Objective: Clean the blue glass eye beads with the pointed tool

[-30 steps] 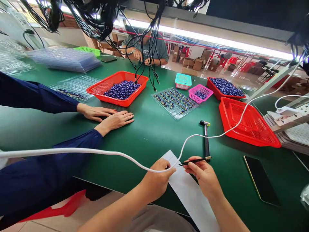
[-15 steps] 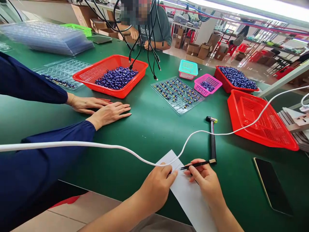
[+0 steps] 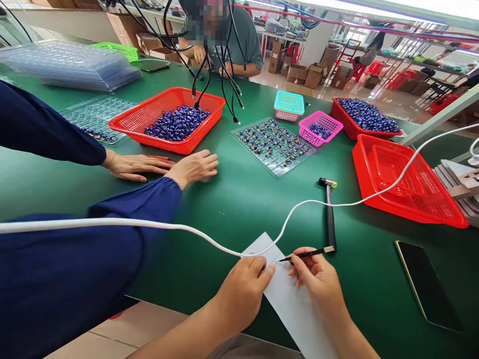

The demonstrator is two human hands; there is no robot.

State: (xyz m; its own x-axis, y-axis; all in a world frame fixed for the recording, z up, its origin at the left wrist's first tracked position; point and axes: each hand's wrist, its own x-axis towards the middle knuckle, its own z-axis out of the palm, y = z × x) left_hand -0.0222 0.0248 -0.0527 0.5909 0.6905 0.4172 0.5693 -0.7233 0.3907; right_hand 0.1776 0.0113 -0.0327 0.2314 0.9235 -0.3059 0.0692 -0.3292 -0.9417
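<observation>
A strip of white paper lies slanted on the green table beneath both hands. My left hand rests at its left edge, fingers curled and thumb pressed in; whatever they pinch is hidden. Between the thumb and fingers of my right hand is a pair of slim black tweezers with a gold-coloured end. Their tips point left, close to my left thumb and just above the paper. A white cable crosses in front of my left knuckles.
Beyond the hands lie a hammer, a phone and a clear tray of small parts. Red baskets hold shiny dark-blue pieces. At left, a co-worker's hands in blue sleeves reach over the table. Black cables hang down.
The co-worker's nearer hand has slid right and away, toward the red basket's front. My own hands and the tweezers have barely moved.
</observation>
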